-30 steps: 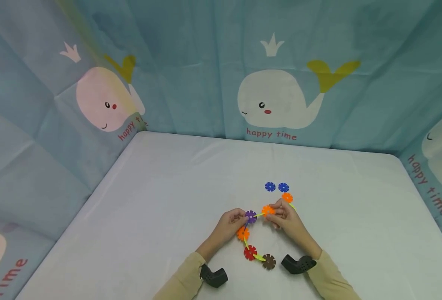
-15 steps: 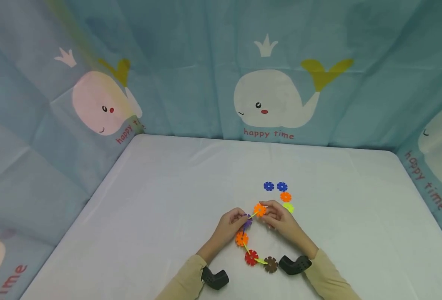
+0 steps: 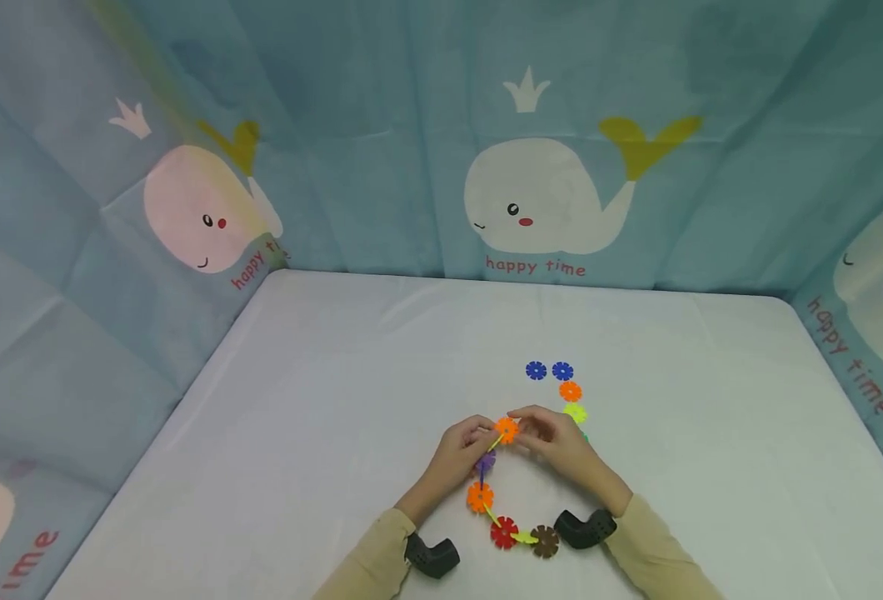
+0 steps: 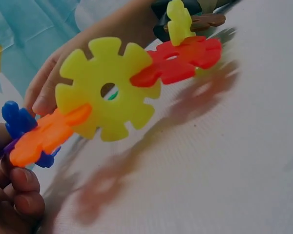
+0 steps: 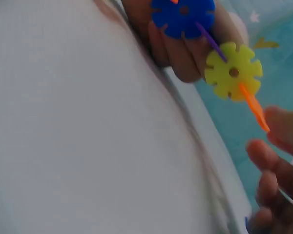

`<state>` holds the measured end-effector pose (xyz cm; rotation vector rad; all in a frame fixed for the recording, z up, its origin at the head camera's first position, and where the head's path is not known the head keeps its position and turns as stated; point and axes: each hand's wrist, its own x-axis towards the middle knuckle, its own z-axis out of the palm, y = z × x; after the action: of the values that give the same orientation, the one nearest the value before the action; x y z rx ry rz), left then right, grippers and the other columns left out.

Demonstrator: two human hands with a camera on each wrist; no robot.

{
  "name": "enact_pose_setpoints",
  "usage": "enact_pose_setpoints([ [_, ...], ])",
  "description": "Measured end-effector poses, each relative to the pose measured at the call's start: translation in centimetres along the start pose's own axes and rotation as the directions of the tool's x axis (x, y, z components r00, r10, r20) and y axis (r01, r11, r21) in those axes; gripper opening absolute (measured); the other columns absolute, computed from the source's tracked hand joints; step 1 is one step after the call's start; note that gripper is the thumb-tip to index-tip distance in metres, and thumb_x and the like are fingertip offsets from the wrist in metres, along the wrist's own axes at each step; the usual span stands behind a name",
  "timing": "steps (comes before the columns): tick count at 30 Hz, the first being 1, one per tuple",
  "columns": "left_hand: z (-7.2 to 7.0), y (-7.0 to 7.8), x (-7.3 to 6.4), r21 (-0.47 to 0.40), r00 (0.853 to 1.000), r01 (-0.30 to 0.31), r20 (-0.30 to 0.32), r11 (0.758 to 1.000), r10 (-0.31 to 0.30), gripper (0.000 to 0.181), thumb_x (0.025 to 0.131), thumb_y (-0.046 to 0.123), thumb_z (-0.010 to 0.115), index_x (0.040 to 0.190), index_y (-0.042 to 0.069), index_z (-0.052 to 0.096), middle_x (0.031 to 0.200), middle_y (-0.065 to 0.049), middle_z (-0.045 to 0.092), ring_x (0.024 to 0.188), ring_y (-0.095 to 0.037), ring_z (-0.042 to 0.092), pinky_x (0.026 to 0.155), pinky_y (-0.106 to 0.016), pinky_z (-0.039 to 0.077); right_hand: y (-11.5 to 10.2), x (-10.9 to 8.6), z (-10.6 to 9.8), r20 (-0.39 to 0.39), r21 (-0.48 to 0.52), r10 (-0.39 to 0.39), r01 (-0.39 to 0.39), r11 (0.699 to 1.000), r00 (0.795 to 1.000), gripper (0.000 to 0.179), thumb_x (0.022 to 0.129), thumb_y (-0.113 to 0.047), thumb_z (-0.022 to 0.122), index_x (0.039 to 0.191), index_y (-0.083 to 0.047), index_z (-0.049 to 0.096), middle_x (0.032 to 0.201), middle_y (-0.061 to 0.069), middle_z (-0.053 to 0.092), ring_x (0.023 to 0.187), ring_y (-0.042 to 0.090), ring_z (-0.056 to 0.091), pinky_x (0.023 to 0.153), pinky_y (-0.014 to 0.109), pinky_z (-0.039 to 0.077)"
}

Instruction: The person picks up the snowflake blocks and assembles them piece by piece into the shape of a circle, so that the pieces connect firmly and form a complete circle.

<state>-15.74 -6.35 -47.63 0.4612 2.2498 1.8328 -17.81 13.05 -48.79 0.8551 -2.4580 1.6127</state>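
A chain of slotted plastic snowflake discs curves between the hands. In the head view an orange disc (image 3: 506,430) tops it; below come a purple disc (image 3: 488,461), a second orange disc (image 3: 480,497), a red disc (image 3: 504,533) and a brown disc (image 3: 545,542), with yellow and blue links seen nearly edge-on. My left hand (image 3: 460,454) pinches the chain near its purple disc, partly hiding it. My right hand (image 3: 560,440) has thumb and forefinger at the top orange disc's edge. The right wrist view shows the thumb (image 5: 284,124) against that disc.
Loose discs lie on the white table (image 3: 351,375) beyond the right hand: a blue disc (image 3: 536,370), another blue disc (image 3: 562,371), an orange disc (image 3: 571,391) and a yellow-green disc (image 3: 575,412). A green disc shows partly behind the hand. Black devices sit at both wrists.
The top orange disc has swung left and closer to the left hand, with the right hand following it. The chain's lower end has shifted slightly toward the person.
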Motion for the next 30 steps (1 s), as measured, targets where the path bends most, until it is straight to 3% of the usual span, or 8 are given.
enact_pose_setpoints([
  [3,-0.2,-0.1,-0.1,-0.041,1.0,0.014,-0.027,0.999,-0.015,0.014,0.091,0.01,0.052,0.093,-0.003,0.058,0.054,-0.003,0.043,0.042,-0.008,0.035,0.041,-0.019,0.033,1.2,0.7,-0.8,-0.073,-0.156,-0.013,0.001,0.988,0.997,0.023,0.079,-0.003,0.066,0.101,0.0,0.062,0.088,0.004,0.061,0.078,0.016,0.05,0.067,0.031,0.042],
  [7,-0.2,-0.2,-0.1,-0.09,0.999,0.02,-0.037,0.996,-0.023,0.013,0.09,0.008,0.052,0.091,-0.004,0.058,0.056,-0.006,0.043,0.045,-0.011,0.035,0.042,-0.019,0.032,2.9,2.2,-2.4,-0.098,-0.363,0.023,-0.058,0.93,0.995,0.03,0.079,-0.008,0.067,0.107,0.001,0.06,0.108,0.017,0.054,0.102,0.034,0.038,0.083,0.048,0.031],
  [11,0.0,-0.3,-0.2,-0.096,0.999,0.015,-0.031,0.995,-0.018,0.014,0.09,0.009,0.053,0.09,-0.004,0.057,0.056,-0.007,0.044,0.046,-0.013,0.035,0.043,-0.02,0.033,4.4,4.0,-3.2,-0.044,-0.544,0.138,-0.139,0.827,0.99,0.039,0.079,-0.014,0.068,0.112,0.003,0.057,0.108,0.026,0.046,0.099,0.04,0.033,0.079,0.048,0.03],
  [13,0.0,-0.3,-0.3,-0.095,0.999,0.011,-0.03,0.995,-0.013,0.014,0.09,0.009,0.053,0.089,-0.005,0.057,0.055,-0.007,0.043,0.045,-0.013,0.036,0.043,-0.02,0.033,4.7,4.8,-3.2,-0.041,-0.574,0.2,-0.187,0.797,0.979,0.037,0.078,-0.015,0.069,0.108,0.003,0.059,0.102,0.025,0.046,0.093,0.039,0.034,0.075,0.045,0.031],
  [15,0.1,-0.4,-0.3,-0.094,1.0,0.0,-0.028,0.996,-0.002,0.014,0.09,0.008,0.053,0.089,-0.005,0.057,0.055,-0.01,0.043,0.045,-0.012,0.036,0.043,-0.02,0.034,4.7,5.4,-3.3,-0.052,-0.561,0.262,-0.245,0.791,0.964,0.033,0.077,-0.015,0.071,0.102,0.004,0.059,0.097,0.021,0.046,0.089,0.036,0.034,0.071,0.042,0.03],
  [19,0.3,-0.4,-0.3,-0.101,1.0,-0.013,-0.022,0.995,0.011,0.015,0.091,0.008,0.052,0.089,-0.006,0.056,0.054,-0.011,0.043,0.044,-0.012,0.036,0.043,-0.021,0.034,4.3,5.6,-3.6,-0.068,-0.429,0.295,-0.295,0.854,0.953,0.019,0.076,-0.005,0.07,0.087,0.0,0.055,0.086,0.012,0.05,0.081,0.029,0.039,0.068,0.036,0.034],
  [24,0.2,-0.2,-0.4,-0.085,1.0,-0.015,-0.027,0.996,0.013,0.016,0.091,0.008,0.052,0.087,-0.007,0.056,0.053,-0.003,0.042,0.044,-0.01,0.036,0.043,-0.018,0.033,2.8,3.6,-3.1,-0.008,-0.189,0.163,-0.162,0.969,0.987,0.012,0.078,0.001,0.066,0.08,-0.006,0.057,0.076,0.001,0.057,0.062,0.016,0.05,0.057,0.027,0.044],
  [30,-0.1,0.0,-0.3,-0.072,0.998,-0.038,-0.051,0.997,0.034,0.015,0.091,0.006,0.051,0.086,-0.007,0.055,0.052,-0.004,0.041,0.042,-0.01,0.036,0.041,-0.018,0.033,1.2,1.0,-1.5,0.061,0.041,0.088,-0.091,0.995,0.994,0.013,0.079,0.008,0.062,0.084,-0.004,0.059,0.082,0.005,0.06,0.064,0.021,0.057,0.057,0.027,0.047],
])
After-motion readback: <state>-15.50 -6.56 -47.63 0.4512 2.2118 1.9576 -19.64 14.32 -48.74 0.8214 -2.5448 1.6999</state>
